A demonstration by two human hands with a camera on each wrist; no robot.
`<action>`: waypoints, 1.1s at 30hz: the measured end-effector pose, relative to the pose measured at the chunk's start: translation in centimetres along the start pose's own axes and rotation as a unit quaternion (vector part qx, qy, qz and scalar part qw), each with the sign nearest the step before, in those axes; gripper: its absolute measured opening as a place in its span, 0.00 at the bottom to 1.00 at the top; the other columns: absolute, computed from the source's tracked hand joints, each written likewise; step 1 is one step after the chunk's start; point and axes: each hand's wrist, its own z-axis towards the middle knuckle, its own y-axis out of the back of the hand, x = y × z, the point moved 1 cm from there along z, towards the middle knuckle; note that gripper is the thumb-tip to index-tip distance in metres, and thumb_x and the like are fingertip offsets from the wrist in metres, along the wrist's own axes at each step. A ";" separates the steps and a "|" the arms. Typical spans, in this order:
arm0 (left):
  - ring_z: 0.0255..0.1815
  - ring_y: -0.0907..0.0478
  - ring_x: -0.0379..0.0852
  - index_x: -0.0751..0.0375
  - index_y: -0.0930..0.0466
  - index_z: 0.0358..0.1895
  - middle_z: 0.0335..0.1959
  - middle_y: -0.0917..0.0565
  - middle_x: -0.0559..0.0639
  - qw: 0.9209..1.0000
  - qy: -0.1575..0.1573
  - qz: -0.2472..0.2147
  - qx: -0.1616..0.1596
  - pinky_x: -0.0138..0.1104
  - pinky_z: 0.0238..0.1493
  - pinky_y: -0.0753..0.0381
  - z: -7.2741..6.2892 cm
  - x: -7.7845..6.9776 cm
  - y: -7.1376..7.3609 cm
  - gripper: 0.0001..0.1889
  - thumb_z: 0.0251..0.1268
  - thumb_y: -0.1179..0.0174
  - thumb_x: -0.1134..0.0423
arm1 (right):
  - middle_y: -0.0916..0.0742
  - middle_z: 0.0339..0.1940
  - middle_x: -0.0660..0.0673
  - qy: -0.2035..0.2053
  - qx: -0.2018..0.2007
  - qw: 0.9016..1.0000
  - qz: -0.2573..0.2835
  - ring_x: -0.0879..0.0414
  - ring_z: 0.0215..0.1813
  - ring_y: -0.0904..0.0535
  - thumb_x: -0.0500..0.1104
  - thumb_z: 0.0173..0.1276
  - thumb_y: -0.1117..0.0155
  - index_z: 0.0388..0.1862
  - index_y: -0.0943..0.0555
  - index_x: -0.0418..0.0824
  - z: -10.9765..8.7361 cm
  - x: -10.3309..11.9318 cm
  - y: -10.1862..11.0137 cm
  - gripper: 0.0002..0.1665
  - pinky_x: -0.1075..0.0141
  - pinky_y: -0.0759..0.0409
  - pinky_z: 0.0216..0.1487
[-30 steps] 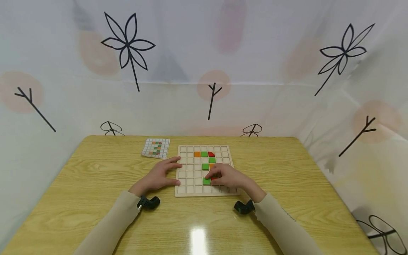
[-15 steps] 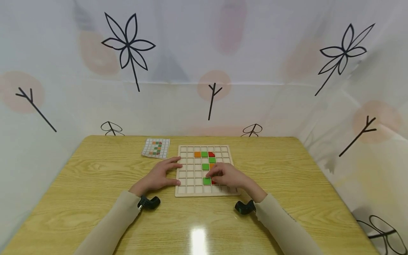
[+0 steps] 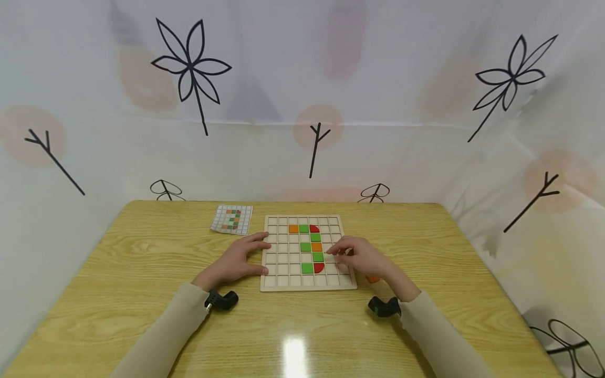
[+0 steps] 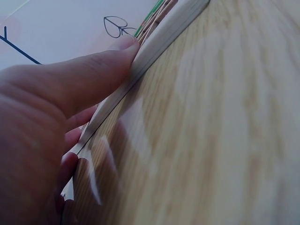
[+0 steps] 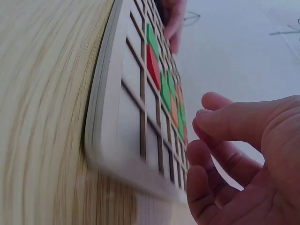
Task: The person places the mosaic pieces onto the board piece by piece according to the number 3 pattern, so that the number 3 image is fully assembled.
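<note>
A wooden grid board (image 3: 283, 282) lies on the table with green, orange and red pieces in its cells. The green square (image 3: 318, 256) sits between the orange square (image 3: 316, 247) and the lower red rounded piece (image 3: 319, 268). My left hand (image 3: 236, 260) rests on the board's left edge, fingers and thumb spread; in the left wrist view the thumb (image 4: 101, 77) touches the rim. Over the board's right side is my right hand (image 3: 361, 258), fingers loosely bent, nothing seen between thumb and fingertips. An orange piece (image 3: 372, 279) shows partly beneath that hand, beside the board.
A paper card (image 3: 231, 219) printed with a coloured grid pattern lies behind the left hand. A patterned cloth (image 3: 264, 157) rises behind the wooden table (image 3: 264, 336). Dark wrist devices stick out near both cuffs.
My right hand has moved right, off the coloured pieces, uncovering the green square and the red rounded piece. The orange piece beside the board has come into view. My left hand stays put.
</note>
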 end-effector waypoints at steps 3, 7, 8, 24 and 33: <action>0.78 0.46 0.57 0.58 0.25 0.68 0.78 0.40 0.53 1.000 0.000 0.001 0.000 0.56 0.73 0.45 0.0 0.0 0.0 0.36 0.60 0.30 0.44 | 0.15 0.43 0.47 -0.017 -0.008 1.000 -0.006 0.54 0.41 0.23 0.33 0.71 0.37 0.50 0.13 0.40 -1.0 -0.8 0.7 0.12 0.63 0.21 0.43; 0.77 0.46 0.58 0.58 0.25 0.68 0.78 0.40 0.53 1.000 -0.004 0.007 -0.002 0.57 0.73 0.45 0.0 0.0 -0.1 0.36 0.60 0.30 0.44 | 0.15 0.42 0.47 -0.023 -0.016 1.000 -0.008 0.54 0.42 0.22 0.34 0.70 0.36 0.50 0.14 0.40 -2.1 -1.9 1.5 0.12 0.63 0.20 0.43; 0.77 0.46 0.58 0.58 0.25 0.68 0.77 0.39 0.54 1.000 -0.005 0.008 -0.003 0.57 0.72 0.44 0.0 0.0 -0.1 0.36 0.60 0.30 0.44 | 0.15 0.43 0.48 -0.027 -0.017 0.999 -0.007 0.54 0.42 0.22 0.34 0.70 0.36 0.50 0.14 0.40 -2.4 -2.2 1.7 0.12 0.63 0.20 0.44; 0.77 0.46 0.58 0.57 0.25 0.68 0.78 0.40 0.52 1.000 -0.001 0.007 -0.001 0.57 0.73 0.45 0.0 0.3 -0.1 0.36 0.60 0.30 0.44 | 0.15 0.51 0.44 -0.057 0.006 0.998 0.021 0.54 0.47 0.21 0.40 0.71 0.34 0.56 0.17 0.38 -6.5 -4.9 3.5 0.16 0.66 0.21 0.43; 0.77 0.46 0.59 0.60 0.25 0.68 0.78 0.40 0.54 1.000 -0.003 0.002 -0.003 0.57 0.72 0.45 0.1 0.0 -0.1 0.36 0.60 0.30 0.45 | 0.16 0.52 0.39 -0.029 0.059 0.996 0.066 0.54 0.47 0.22 0.38 0.67 0.30 0.59 0.20 0.32 -6.7 -5.3 3.9 0.23 0.67 0.23 0.46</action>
